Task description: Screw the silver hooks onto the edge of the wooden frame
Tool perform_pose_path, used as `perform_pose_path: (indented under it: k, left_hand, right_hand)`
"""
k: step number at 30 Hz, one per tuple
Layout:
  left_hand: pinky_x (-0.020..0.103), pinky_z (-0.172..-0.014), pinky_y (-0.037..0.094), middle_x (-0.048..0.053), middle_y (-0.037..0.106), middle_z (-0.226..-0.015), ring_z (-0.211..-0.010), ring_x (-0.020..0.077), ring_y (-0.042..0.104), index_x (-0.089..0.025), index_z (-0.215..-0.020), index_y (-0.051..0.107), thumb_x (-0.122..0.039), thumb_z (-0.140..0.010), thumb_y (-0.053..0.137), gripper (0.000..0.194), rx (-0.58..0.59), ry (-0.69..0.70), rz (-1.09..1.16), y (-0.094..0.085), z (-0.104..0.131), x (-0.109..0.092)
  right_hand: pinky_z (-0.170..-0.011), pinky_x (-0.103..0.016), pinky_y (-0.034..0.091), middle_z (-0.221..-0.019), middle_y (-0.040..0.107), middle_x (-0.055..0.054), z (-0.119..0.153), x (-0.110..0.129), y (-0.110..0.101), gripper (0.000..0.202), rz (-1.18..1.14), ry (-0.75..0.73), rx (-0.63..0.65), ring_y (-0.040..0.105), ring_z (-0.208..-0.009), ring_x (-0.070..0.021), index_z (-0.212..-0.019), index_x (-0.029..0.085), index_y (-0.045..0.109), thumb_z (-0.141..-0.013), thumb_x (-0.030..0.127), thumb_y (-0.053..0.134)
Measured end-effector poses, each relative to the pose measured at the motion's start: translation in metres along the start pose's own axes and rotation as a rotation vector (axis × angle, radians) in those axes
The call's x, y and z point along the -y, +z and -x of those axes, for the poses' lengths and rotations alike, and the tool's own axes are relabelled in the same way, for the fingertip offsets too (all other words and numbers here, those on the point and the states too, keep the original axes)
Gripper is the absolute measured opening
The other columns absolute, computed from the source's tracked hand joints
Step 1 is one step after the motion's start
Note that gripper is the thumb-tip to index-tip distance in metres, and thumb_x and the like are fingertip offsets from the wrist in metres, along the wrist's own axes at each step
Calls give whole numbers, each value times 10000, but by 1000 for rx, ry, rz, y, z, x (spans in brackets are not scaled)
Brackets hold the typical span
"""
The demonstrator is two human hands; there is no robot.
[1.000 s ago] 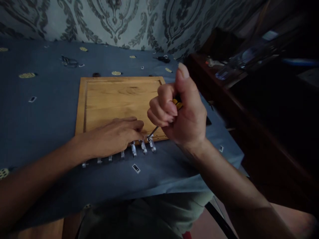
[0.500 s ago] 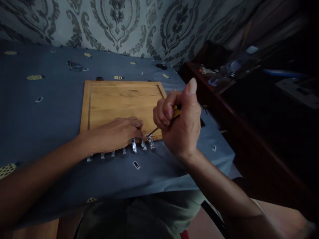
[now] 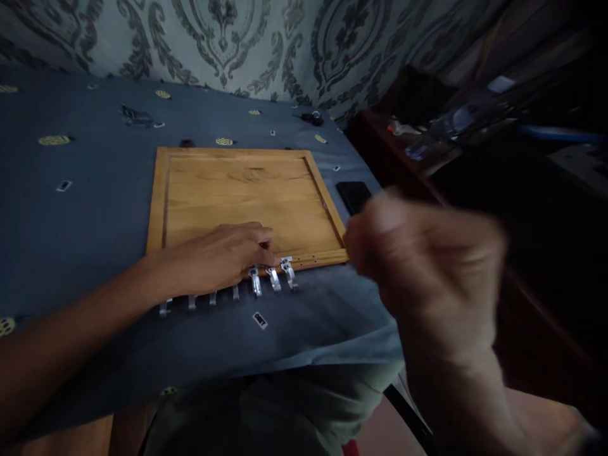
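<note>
A framed wooden board [image 3: 251, 190] lies flat on the cloth-covered table. Metal hooks [image 3: 274, 278] stand in a row along its near edge and hang over it. My left hand [image 3: 232, 250] rests on the near part of the board with its fingers curled and pressed down. One fingertip is beside the hooks towards the right, and the thumb is hidden. My right hand [image 3: 427, 272], smeared by motion, is raised to the right of the board in a fist. The yellow-handled screwdriver it held a moment ago is hidden in this view.
A black phone-like slab [image 3: 354, 195] lies right of the board. Keys [image 3: 312, 118] and a dark, indistinct item [image 3: 135, 117] are at the back of the blue patterned tablecloth [image 3: 95, 221]. A dark wooden ledge [image 3: 380, 139] with a plastic bottle borders the right side.
My right hand has drawn away from the hooks, up and to the right, and the screwdriver shaft no longer shows. My left hand stays on the board. The view has shifted slightly.
</note>
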State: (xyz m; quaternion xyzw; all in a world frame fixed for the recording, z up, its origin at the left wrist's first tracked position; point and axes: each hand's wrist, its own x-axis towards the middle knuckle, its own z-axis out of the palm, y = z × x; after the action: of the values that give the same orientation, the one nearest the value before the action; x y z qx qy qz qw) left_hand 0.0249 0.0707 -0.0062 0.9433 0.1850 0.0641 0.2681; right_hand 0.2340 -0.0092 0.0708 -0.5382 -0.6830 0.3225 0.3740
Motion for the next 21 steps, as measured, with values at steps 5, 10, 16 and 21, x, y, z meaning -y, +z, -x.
perform_pose_path:
  k: [5,10,16,21]
  left_hand:
    - [256,-769,399,19,623,-971,-919,154,594,-213,-1070,755,38,-920,479,402,-40,20,-15,-1,-1,-2]
    - [264,-775,388,11,612,-973,-927,165,595,-265,-1156,750,61,-881,484,503,-18,10,-48,-1,-1,-2]
    - [277,-765,367,17,599,-963,-915,170,580,-237,-1123,743,46,-917,467,446,-21,20,-69,1,-2,0]
    - [284,-749,358,19,606,-971,-911,172,569,-247,-1135,738,20,-912,464,443,-32,30,-54,3,-1,1]
  right_hand:
    - [-505,-266,310,-538,537,42,28,-39,8,343,414,19,141,449,-473,-95,-679,206,607,-951,397,690]
    - [-522,-260,346,-567,580,31,35,-56,19,250,481,40,160,494,-480,-112,-744,217,636,-954,348,668]
    - [-524,-250,332,-563,542,41,34,-57,23,226,445,54,188,449,-487,-103,-740,218,615,-955,289,619]
    - [-518,-249,322,-558,507,45,34,-58,24,236,424,69,196,427,-493,-98,-718,216,590,-946,277,586]
